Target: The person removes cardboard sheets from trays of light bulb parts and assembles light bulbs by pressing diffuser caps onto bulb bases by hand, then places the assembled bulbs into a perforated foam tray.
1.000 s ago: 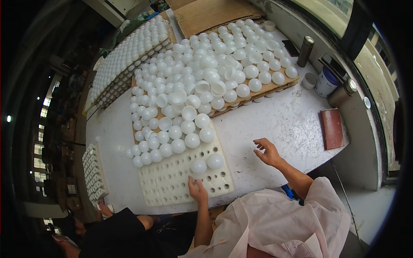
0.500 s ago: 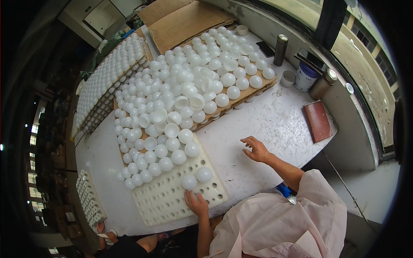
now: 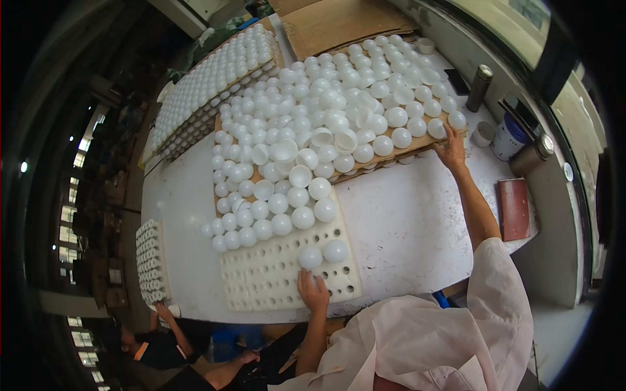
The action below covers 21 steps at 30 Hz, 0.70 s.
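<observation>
A pale foam tray [image 3: 261,290] with rows of round holes lies on the table in front of me. Two white domes [image 3: 336,251] sit side by side on its right part, and more domes cover its far rows. My left hand [image 3: 314,291] rests low over the tray, fingers apart, fingertips close to the nearer dome [image 3: 310,257]. My right hand [image 3: 451,151] reaches to the right corner of a cardboard sheet [image 3: 417,144] crowded with white domes. Its fingers are spread beside a corner dome [image 3: 436,128]; whether they touch it is unclear.
Stacked sheets of domes [image 3: 215,72] stand at the far left, with brown cardboard [image 3: 345,26] behind. Two flasks [image 3: 480,88], a cup [image 3: 482,133], a tub [image 3: 508,138] and a red block [image 3: 514,210] line the right side. A co-worker [image 3: 160,345] sits lower left by another tray [image 3: 150,260].
My right hand has moved from over the bare table to the domes at the cardboard's right corner. My left hand stays by the same dome. The view has shifted.
</observation>
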Each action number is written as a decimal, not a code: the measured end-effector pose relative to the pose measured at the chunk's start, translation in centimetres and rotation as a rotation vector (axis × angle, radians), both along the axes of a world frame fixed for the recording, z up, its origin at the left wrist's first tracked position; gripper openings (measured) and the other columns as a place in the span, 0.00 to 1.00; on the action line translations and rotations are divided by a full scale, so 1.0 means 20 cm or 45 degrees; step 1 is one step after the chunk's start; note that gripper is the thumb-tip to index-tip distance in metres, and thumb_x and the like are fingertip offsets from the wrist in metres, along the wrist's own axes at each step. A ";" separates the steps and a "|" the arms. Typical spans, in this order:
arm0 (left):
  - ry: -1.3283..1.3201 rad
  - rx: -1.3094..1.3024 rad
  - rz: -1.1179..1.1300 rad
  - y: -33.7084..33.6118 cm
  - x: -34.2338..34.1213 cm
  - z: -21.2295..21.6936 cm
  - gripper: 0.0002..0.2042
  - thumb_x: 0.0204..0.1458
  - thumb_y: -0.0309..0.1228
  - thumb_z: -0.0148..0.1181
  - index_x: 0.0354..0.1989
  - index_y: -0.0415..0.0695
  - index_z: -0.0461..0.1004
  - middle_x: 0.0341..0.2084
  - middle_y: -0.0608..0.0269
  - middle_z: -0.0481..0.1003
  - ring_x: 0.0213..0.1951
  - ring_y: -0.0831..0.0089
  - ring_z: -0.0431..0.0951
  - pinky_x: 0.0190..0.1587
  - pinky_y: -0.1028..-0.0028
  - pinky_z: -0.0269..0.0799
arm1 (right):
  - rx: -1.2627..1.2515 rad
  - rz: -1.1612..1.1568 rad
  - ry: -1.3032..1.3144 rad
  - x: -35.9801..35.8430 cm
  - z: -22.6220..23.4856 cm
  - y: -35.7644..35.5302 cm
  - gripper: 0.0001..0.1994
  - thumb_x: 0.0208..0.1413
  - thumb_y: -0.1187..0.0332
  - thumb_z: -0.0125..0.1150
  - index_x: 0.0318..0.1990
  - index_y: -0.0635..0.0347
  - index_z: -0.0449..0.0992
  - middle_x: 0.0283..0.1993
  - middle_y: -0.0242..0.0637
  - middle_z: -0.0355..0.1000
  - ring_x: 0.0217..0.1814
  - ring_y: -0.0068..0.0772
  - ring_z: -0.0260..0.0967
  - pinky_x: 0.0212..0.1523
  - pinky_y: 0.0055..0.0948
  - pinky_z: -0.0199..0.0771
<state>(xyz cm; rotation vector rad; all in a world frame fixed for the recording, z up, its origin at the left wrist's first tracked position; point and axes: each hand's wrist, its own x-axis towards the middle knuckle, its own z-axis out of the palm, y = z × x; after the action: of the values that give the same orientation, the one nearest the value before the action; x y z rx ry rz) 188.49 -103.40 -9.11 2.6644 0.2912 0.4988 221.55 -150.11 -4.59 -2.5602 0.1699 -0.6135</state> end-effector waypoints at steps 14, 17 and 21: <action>-0.033 -0.018 0.099 0.00 -0.02 -0.01 0.18 0.51 0.32 0.56 0.49 0.37 0.69 0.55 0.45 0.68 0.59 0.50 0.64 0.60 0.57 0.59 | -0.072 -0.042 0.140 0.17 -0.03 0.00 0.32 0.46 0.63 0.66 0.60 0.58 0.62 0.55 0.53 0.66 0.55 0.56 0.64 0.56 0.43 0.66; -0.037 -0.088 0.093 -0.01 0.00 -0.01 0.17 0.51 0.31 0.56 0.47 0.36 0.70 0.56 0.44 0.68 0.60 0.51 0.63 0.62 0.57 0.57 | -0.121 -0.210 -0.035 0.11 -0.08 -0.03 0.31 0.48 0.60 0.65 0.59 0.60 0.63 0.53 0.49 0.67 0.53 0.50 0.67 0.52 0.43 0.68; -0.056 -0.066 0.074 0.01 0.00 -0.02 0.18 0.50 0.32 0.57 0.48 0.37 0.69 0.56 0.45 0.67 0.59 0.50 0.64 0.60 0.57 0.59 | 1.800 0.056 0.152 -0.18 -0.27 0.14 0.24 0.53 0.57 0.62 0.54 0.57 0.66 0.49 0.33 0.67 0.49 0.32 0.67 0.49 0.36 0.68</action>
<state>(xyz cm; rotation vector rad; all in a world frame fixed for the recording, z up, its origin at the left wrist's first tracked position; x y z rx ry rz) 188.56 -103.28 -9.41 2.5972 0.3645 0.5591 218.04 -147.30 -9.91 -1.2119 0.4036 -0.1582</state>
